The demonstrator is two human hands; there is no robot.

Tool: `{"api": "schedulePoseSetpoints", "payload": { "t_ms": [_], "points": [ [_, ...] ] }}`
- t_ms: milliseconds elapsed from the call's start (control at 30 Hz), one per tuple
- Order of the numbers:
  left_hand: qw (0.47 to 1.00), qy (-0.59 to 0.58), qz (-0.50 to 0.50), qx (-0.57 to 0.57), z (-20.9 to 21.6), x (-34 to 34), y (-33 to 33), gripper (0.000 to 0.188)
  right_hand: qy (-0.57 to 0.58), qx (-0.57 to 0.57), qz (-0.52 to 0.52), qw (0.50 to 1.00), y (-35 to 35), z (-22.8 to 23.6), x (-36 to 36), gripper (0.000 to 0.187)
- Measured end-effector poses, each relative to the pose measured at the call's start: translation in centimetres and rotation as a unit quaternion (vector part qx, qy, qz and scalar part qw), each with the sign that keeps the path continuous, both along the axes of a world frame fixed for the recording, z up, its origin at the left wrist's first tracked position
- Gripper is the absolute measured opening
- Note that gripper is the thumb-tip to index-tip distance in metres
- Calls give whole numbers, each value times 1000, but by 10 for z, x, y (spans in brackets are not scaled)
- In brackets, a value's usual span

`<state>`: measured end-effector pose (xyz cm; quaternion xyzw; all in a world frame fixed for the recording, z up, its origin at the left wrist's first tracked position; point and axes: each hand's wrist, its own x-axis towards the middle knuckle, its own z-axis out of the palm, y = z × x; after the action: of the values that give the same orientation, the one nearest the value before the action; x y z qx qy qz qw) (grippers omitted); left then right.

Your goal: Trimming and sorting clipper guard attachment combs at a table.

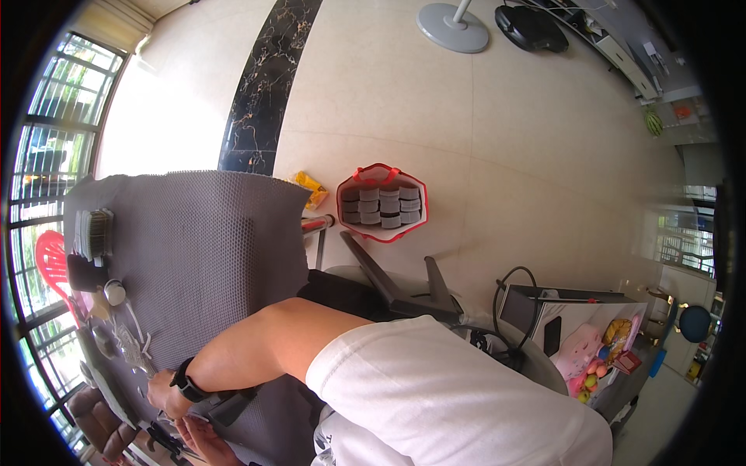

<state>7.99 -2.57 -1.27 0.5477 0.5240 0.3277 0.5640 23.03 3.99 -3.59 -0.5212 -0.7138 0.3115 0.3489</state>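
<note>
Grey cloth-covered desk, two hands close together at the lower left

Dimpled cloth stretches over the desk across the left of the frame, perhaps to cushion it and stop small pieces sliding. Near the centre, a red-and-white bag stands wide open, mouth up, which probably keeps its grey cylindrical bundles stacked and easy to reach. A stack of pale strips sits by the desk's left edge, likely gathered there out of the arms' way. At lower left, the right hand, a black watch on its wrist, curls beside the end of a pale ribbed strip; whether its grip is clenched on that, I cannot tell. Just below, the left hand shows its palm near a dark slender object; contact is hidden, so its grip is uncertain too.

Around them, pale tiled floor fills the upper and central frame. The white sleeve and bare forearm block the view of the desk's lower side. Dark chair armrests jut up between sleeve and bag. A red plastic chair stands at far left; a yellow packet lies between desk corner and bag.
</note>
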Motion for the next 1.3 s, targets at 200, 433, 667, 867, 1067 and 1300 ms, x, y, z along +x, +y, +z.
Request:
{"api": "schedulePoseSetpoints", "payload": {
  "t_ms": [200,433,667,867,1067,1300],
  "points": [
    [1000,-3,3,10,-6,-13,9,35,1,-6,-1,1000,4,0,-5,25],
    [1000,-14,16,14,-4,-6,4,29,52,-7,-11,999,-9,3,7,19],
    [1000,-18,-7,13,-6,3,2,24,43,-13,-8,999,-1,-6,-2,18],
    [999,26,8,33,-4,0,1,24,4,24,2,1000,-3,-8,-8,18],
    [999,18,22,43,-5,22,-4,33,58,-27,-4,998,-16,4,20,22],
    [999,17,6,35,-5,14,-6,31,16,-22,19,999,2,-8,-10,40]
  ]
}}
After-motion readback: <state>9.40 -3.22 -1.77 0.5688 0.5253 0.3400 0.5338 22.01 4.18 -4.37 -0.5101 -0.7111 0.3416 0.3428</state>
